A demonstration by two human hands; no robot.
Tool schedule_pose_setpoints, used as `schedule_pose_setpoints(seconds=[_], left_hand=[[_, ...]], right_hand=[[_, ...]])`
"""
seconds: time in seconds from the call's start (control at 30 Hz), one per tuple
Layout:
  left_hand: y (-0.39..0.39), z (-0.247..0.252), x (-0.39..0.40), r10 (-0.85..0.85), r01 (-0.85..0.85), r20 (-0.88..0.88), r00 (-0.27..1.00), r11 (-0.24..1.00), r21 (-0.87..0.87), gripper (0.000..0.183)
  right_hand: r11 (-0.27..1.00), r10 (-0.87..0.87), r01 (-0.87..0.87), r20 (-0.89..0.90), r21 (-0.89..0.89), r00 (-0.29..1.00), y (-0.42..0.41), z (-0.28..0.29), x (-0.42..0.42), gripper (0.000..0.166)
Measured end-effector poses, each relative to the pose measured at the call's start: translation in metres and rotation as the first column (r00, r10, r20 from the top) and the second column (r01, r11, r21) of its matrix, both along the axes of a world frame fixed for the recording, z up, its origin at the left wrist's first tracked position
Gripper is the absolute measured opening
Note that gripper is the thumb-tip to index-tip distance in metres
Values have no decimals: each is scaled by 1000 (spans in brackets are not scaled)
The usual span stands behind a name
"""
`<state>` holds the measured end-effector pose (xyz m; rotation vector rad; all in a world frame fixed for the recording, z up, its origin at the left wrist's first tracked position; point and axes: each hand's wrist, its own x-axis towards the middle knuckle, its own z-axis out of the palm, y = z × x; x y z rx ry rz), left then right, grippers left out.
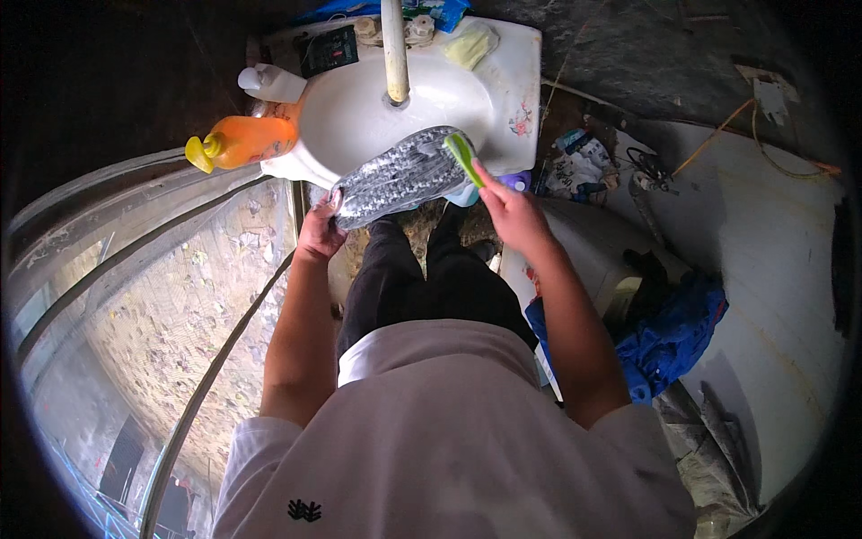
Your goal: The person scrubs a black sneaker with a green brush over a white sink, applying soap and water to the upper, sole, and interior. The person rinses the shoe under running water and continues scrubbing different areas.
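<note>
My left hand (322, 227) grips one end of a long, dark, ridged object (403, 176) that looks like a shoe or slipper sole, streaked with white lather. It is tilted across the front of a white ceramic washbasin (502, 145). In my right hand (515, 214) is the handle of a green brush (462, 159), whose head lies against the far end of the sole. The bristles are hidden beneath the brush head. Beyond the sole, the pipe-like spout (395, 54) points down over the drain.
An orange pump bottle (246, 143) and a white bottle (273, 83) stand at the basin's left. On its back ledge are a black packet (328, 50) and a yellowish bar or cloth (471, 45). Blue fabric (673, 337) lies right, a window (195, 290) left.
</note>
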<state>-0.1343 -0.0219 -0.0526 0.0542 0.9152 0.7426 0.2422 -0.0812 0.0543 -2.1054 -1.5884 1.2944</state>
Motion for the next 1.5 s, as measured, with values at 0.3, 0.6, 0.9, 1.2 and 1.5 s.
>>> schedule_pose_setpoints(seconds=[0.3,0.6,0.9,1.2,1.5], left_hand=[[14,45,31,-113,113,-13,994,986,123,39],[39,82,74,-188,208,-99,977,938,276,39],[40,128,70,-23,289,-554,832,871,397,41],[26,127,118,60,696,-935,350,651,302,27],[41,116,144,86,707,-914,396,607,363,29]], right_hand=[[952,243,-276,224,132,944,20,16,-39,53],[1000,10,-10,157,1,988,58,31,-52,60],[975,72,-89,89,203,993,51,33,-50,50],[915,181,-165,-8,369,983,13,48,-62,53],[990,-118,103,169,91,979,20,40,-51,46]])
